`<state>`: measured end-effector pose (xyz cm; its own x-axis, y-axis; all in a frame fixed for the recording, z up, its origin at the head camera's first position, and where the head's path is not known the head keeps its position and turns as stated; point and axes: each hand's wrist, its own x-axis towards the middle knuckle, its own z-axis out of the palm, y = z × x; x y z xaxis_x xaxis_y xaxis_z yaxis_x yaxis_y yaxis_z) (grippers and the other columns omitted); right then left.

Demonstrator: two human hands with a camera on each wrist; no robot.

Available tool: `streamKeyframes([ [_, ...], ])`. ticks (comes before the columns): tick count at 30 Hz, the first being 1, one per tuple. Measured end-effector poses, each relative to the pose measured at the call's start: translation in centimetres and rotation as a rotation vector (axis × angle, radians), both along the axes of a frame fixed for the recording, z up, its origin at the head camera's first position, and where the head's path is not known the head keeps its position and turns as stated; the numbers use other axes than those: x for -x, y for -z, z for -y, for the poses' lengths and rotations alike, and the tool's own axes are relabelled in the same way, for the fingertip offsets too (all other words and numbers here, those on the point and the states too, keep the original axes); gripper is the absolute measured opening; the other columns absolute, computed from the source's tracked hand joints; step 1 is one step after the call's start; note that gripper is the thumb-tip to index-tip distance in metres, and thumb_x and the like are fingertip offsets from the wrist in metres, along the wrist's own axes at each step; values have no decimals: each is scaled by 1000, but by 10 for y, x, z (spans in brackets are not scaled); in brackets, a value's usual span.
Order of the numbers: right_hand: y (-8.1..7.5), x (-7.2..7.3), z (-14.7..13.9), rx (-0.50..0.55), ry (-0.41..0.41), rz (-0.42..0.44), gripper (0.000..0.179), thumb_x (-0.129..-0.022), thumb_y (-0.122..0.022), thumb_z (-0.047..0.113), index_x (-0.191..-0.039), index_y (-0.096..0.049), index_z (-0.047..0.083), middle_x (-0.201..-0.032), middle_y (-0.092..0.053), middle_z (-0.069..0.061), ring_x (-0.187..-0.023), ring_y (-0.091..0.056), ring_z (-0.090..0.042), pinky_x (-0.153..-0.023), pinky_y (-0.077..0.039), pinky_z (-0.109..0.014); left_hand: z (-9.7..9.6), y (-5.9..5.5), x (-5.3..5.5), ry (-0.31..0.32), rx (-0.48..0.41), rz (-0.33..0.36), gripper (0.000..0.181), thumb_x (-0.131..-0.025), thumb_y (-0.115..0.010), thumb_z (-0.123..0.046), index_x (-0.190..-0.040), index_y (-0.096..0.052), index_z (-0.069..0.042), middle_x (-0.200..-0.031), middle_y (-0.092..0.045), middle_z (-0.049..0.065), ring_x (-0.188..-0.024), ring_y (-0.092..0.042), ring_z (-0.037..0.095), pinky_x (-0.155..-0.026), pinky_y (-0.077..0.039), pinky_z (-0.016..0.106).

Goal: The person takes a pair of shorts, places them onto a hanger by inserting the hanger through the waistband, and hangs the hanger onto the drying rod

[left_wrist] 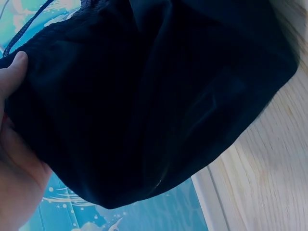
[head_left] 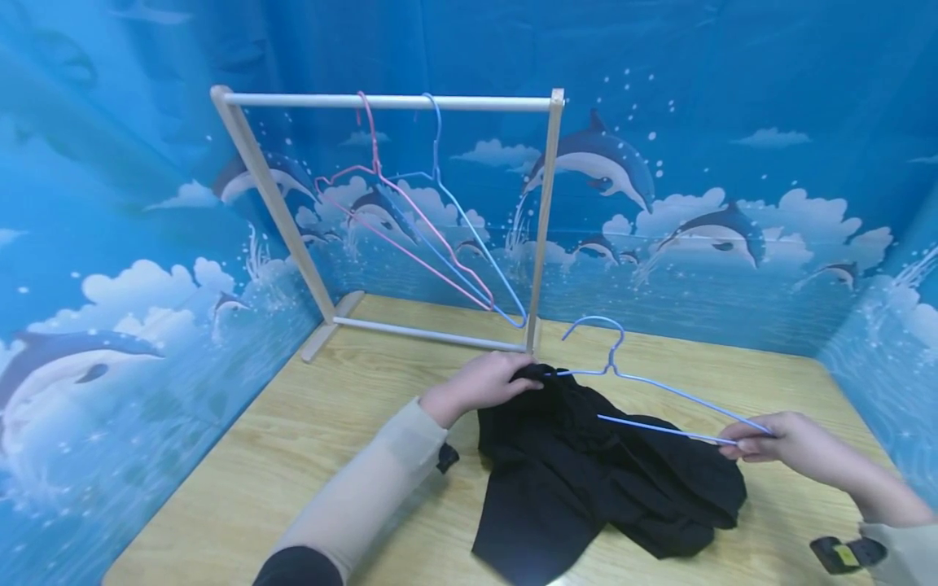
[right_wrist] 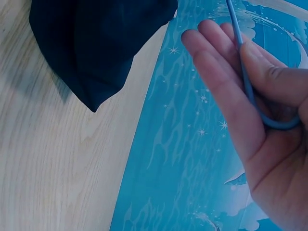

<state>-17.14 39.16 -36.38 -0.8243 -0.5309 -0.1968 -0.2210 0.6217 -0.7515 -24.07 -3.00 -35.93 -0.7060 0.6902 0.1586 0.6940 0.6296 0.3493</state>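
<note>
A black garment (head_left: 579, 472) with a gathered, elastic-looking edge hangs in loose folds close over the table. My left hand (head_left: 498, 381) pinches that edge near the garment's upper left; its thumb lies on the cloth in the left wrist view. A blue hanger (head_left: 659, 385) has its left end inside the garment, hidden by the fabric, while its hook stands up above. At the hanger's opposite end, my right hand (head_left: 780, 443) holds the corner between thumb and fingers. The right wrist view shows the hanger's bend (right_wrist: 281, 125) against the palm.
Behind the garment, at the back left, stands a rack (head_left: 542, 244) with wooden posts and a white rail. From the rail hang a pink hanger (head_left: 377, 167) and another blue hanger (head_left: 437, 172). Dolphin-print sheeting (head_left: 733, 146) borders the wooden table (head_left: 352, 391).
</note>
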Motion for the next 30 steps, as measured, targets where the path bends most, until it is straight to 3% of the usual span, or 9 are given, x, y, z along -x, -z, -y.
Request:
streamKeyframes([
  [5, 2, -1, 4, 39, -5, -2, 26, -97, -48, -5, -108, -53, -29, -94, -75, -1, -86, -64, 8, -74, -59, -28, -2, 2, 1, -4, 1, -20, 18, -98, -57, -26, -110, -63, -13, -103, -70, 2, -91, -67, 13, -77, -55, 29],
  [10, 5, 1, 7, 105, -29, 0, 26, -96, -47, -8, -106, -50, -32, -93, -74, 6, -86, -65, 7, -73, -59, -25, -2, 4, 1, -5, -10, -57, 20, -98, -58, -26, -111, -64, -12, -105, -71, 4, -95, -68, 16, -81, -56, 32],
  [19, 0, -1, 20, 6, 31, -9, 25, -96, -52, -2, -110, -57, -22, -100, -69, -27, -85, -65, 6, -75, -59, -34, -6, 3, 1, 4, 0, -49, 17, -98, -57, -25, -108, -64, -12, -103, -71, 3, -95, -67, 16, -82, -55, 32],
  [24, 3, -1, 20, 43, 34, 31, 27, -96, -51, -3, -111, -54, -25, -101, -68, -30, -86, -66, 5, -75, -59, -32, -7, 2, -1, -3, 4, -45, 15, -99, -57, -23, -106, -64, -12, -101, -70, 3, -92, -67, 15, -81, -55, 32],
  [30, 9, -2, 18, 47, 30, 16, 26, -97, -51, -1, -110, -56, -23, -99, -70, -26, -85, -66, 4, -75, -59, -30, -7, 4, -2, 9, -41, -80, 14, -98, -59, -22, -105, -65, -12, -99, -71, 2, -91, -67, 14, -81, -55, 31],
])
